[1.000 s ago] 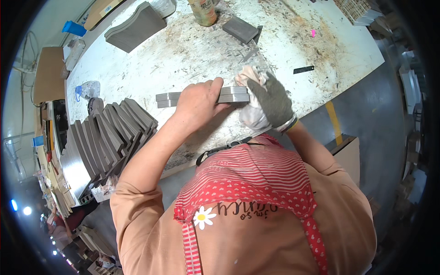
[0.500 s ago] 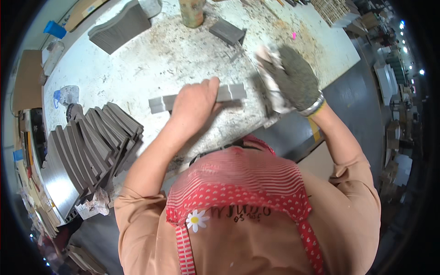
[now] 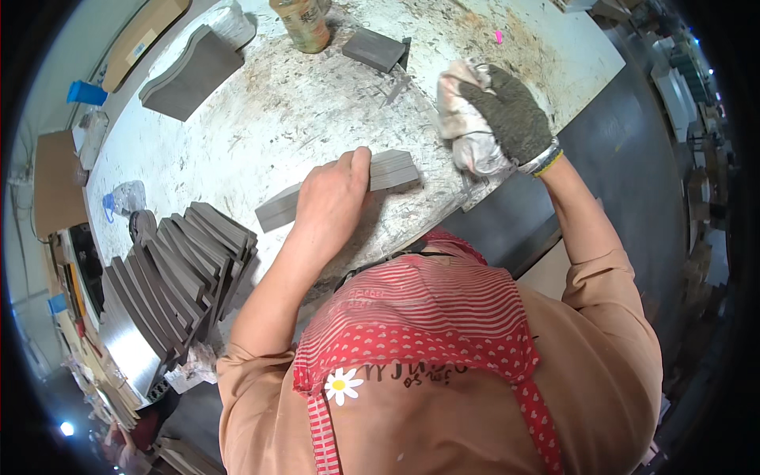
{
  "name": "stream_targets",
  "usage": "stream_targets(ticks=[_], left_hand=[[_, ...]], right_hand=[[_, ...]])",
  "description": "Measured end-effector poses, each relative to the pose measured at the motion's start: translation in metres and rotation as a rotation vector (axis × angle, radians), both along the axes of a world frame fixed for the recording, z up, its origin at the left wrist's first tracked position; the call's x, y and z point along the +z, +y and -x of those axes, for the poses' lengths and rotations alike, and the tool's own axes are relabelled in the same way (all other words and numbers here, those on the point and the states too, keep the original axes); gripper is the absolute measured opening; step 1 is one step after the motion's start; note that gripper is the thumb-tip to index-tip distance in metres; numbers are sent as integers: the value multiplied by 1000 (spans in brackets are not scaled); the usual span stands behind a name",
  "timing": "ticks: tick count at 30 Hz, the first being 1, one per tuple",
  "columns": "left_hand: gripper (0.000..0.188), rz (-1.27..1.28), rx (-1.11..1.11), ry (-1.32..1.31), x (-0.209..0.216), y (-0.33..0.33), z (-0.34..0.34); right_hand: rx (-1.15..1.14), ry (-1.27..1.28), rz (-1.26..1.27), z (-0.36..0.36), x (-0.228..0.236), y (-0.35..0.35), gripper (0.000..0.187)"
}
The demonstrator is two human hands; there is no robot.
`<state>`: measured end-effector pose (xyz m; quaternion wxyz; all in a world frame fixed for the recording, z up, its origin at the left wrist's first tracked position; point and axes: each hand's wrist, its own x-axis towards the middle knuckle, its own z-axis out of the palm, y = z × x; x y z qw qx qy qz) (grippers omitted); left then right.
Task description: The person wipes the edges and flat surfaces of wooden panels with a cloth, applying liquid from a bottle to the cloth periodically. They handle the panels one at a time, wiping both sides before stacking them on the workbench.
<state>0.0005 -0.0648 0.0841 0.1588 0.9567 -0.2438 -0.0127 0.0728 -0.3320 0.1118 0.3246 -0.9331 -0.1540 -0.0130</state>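
Note:
My bare left hand (image 3: 334,196) wraps over the middle of a long grey block of layered strips (image 3: 393,169), holding it on the stained white table (image 3: 261,119). Both ends of the block stick out past my fingers; its underside is hidden. Above the table's right edge, my right hand (image 3: 518,119) wears a dark glove with a pale cuff. Its fingers are closed on a crumpled, stained white rag (image 3: 467,127), apart from the block.
Several curved grey pieces (image 3: 170,277) stand in a row at the left. Farther back are a wavy grey stack (image 3: 192,73), a jar (image 3: 303,25), a small dark block (image 3: 374,50) and a clear bottle (image 3: 127,198). The table's right edge drops to a grey floor.
The grey block has tilted, its left end now lower and its right end slightly higher, and the pale marks across its face no longer show. My right hand keeps the rag, now less blurred.

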Motion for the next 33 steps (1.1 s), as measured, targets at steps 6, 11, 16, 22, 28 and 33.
stream_targets(ticks=[6,11,16,22,28,33], left_hand=[[32,-79,189,122,7,-12,-9],[43,-93,78,172,-2,4,-20],[37,-19,171,105,6,-4,-25],[38,-29,187,106,-1,-1,-21],[43,-24,197,148,6,-9,-23],[52,-72,208,180,9,-8,-30]], right_hand=[[429,-625,-90,8,-13,51,31],[550,-159,-241,12,-45,88,54],[561,-339,233,-33,-5,67,31],[469,-492,360,7,23,95,35],[341,-691,238,-34,-68,7,32],[389,265,-65,-6,-35,33,52]])
